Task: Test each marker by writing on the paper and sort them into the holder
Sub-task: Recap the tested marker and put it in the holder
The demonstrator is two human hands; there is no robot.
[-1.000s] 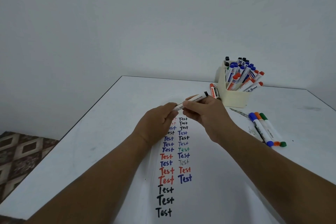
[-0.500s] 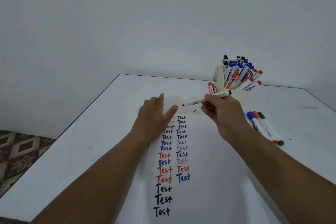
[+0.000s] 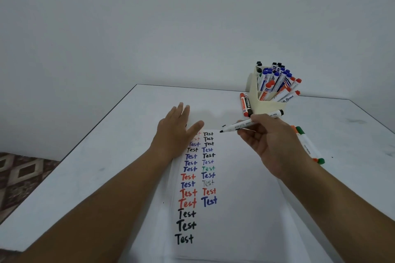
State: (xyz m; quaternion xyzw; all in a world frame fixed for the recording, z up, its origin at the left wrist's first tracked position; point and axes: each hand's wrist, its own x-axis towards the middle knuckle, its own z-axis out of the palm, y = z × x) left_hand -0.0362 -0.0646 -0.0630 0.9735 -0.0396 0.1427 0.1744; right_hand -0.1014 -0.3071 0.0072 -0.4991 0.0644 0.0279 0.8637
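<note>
Looking down from head height, we see a white table (image 3: 85, 177) with a sheet of paper (image 3: 239, 209) lying in front of us. Two columns of the word "Test" (image 3: 197, 179) run down the paper in black, blue, red and green ink.

Our left hand (image 3: 176, 132) lies flat on the paper's far left corner, at about 11 o'clock from the sheet's middle, fingers straight and spread, holding nothing. It covers part of the top words.

Our right hand (image 3: 267, 141) pinches a white whiteboard marker (image 3: 241, 125), uncapped, with its black tip pointing toward 9 o'clock, just above the paper beside the top of the second column. We cannot tell whether the tip touches the sheet.

At 1 o'clock stands a cream holder (image 3: 264, 107) crowded with markers capped in blue, red and black. Two markers, one red (image 3: 243, 104) and one black (image 3: 247, 103), lie on the table against the holder's left side. At 3 o'clock, partly hidden by our right wrist, an orange marker and a green marker (image 3: 308, 147) lie side by side on the table.
</note>
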